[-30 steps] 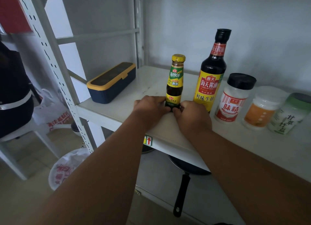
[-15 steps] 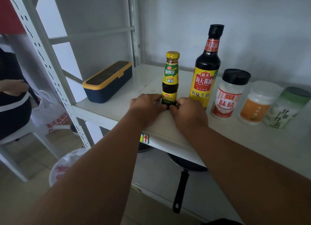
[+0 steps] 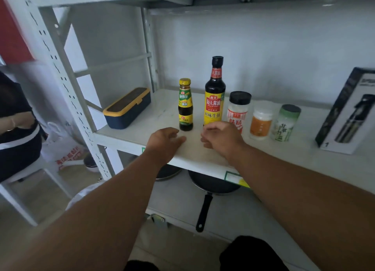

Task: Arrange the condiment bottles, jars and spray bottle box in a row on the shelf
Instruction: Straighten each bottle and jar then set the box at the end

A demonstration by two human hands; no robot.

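Note:
On the white shelf (image 3: 203,149) a row stands upright: a small dark sauce bottle with a yellow cap (image 3: 185,105), a tall soy sauce bottle (image 3: 214,94), a black-lidded seasoning jar (image 3: 238,108), a white jar with an orange label (image 3: 261,120) and a green-lidded salt jar (image 3: 285,123). The black-and-white spray bottle box (image 3: 349,112) stands apart at the right. My left hand (image 3: 164,142) and my right hand (image 3: 222,135) hover just in front of the two bottles, fingers loosely curled, holding nothing.
A navy box with a yellow rim (image 3: 127,108) lies at the shelf's left end. A black frying pan (image 3: 213,187) rests on the lower shelf. The perforated upright post (image 3: 67,88) frames the left side. A seated person (image 3: 16,124) is at far left.
Both hands have let go of the small sauce bottle's base and drawn back toward me. The view has lifted, which brings the spray bottle box into sight.

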